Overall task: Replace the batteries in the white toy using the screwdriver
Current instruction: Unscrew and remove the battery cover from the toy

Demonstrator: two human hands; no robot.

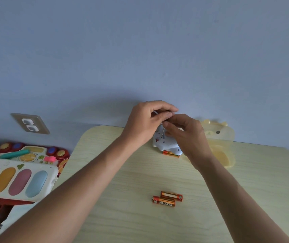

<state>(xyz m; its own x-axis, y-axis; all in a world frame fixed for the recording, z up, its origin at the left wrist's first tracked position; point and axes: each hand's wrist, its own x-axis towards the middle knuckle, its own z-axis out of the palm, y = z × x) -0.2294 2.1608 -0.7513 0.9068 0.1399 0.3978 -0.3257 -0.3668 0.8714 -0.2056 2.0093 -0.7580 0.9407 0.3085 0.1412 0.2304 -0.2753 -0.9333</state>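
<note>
We're mid-screw on the white toy point(166, 145), which sits near the far edge of the table point(122, 172), just beside the yellow translucent box point(219, 137) at the far right. Both hands meet over the screwdriver point(163, 131): left hand point(145, 123) curled, fingertips pinching the handle top; right hand point(185, 132) curled too, fingers pinching the handle lower down, palm side close over the toy. Shaft stands nearly upright, tip in the toy's underside. We can't tell if the screw is going in or out.

To do it well, we judge: keep the shaft plumb, press down while turning, steady the toy so it can't skate.

One battery point(171, 153) lies touching the toy's near side. Two more batteries point(167, 199) lie side by side toward the near edge; the nearer reads "HUATAI". No other legible text.
</note>
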